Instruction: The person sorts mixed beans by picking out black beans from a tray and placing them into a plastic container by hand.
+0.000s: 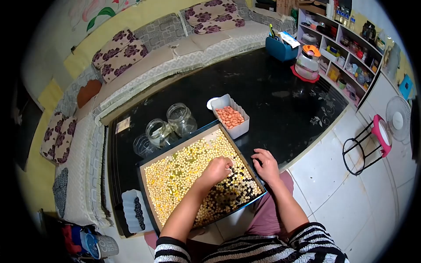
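A shallow box (263,193) holds a layer of pale yellow beans (175,175), with black beans (239,182) mixed in at its right part. Over the beans, my left hand (218,170) is closed, fingertips pressed together near the black beans; what they hold, if anything, is too small to make out. My right hand (265,164) rests at the table edge beside the box, fingers apart and holding nothing. A white container (239,130) of reddish peanuts (230,117) stands beyond the box. Another white container (131,210) with black beans is left of the box.
Glass jars (181,120) stand on the black table (210,83) behind the box. Farther back are a blue holder (280,50) and a large jar with an orange lid (307,63). A sofa (175,48) runs behind the table. A stool (380,136) stands at the right.
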`<state>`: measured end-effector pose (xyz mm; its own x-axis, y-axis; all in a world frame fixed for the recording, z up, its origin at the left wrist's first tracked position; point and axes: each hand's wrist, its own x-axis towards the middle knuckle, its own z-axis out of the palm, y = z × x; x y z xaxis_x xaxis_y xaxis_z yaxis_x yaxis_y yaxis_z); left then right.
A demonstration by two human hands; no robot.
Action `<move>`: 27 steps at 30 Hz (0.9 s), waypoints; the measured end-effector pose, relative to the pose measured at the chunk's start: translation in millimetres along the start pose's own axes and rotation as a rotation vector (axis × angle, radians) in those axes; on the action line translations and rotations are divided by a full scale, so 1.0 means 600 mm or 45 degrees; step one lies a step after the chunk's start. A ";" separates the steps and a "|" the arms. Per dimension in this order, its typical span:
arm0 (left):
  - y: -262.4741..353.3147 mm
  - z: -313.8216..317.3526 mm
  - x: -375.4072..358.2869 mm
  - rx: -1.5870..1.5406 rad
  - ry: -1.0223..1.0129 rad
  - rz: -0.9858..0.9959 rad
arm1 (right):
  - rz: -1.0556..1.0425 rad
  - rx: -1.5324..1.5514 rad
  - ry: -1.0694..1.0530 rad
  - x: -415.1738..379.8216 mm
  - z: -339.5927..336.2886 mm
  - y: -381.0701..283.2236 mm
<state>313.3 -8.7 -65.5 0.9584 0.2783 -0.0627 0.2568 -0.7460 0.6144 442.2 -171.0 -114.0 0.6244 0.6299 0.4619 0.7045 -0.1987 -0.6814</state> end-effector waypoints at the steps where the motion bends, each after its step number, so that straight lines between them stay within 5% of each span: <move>1: 0.000 0.000 0.000 0.024 0.003 0.015 | -0.001 0.002 -0.001 0.000 0.000 0.000; 11: -0.002 -0.007 0.002 -0.001 -0.081 -0.031 | -0.019 -0.005 0.024 -0.001 0.002 0.002; 27: -0.010 0.009 0.005 -0.009 0.160 0.058 | -0.033 0.003 0.008 0.000 0.002 0.004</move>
<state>315.5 -6.6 -73.9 0.9459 0.3180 0.0644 0.2119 -0.7556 0.6198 443.5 -170.8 -116.3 0.6082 0.6301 0.4828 0.7195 -0.1807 -0.6706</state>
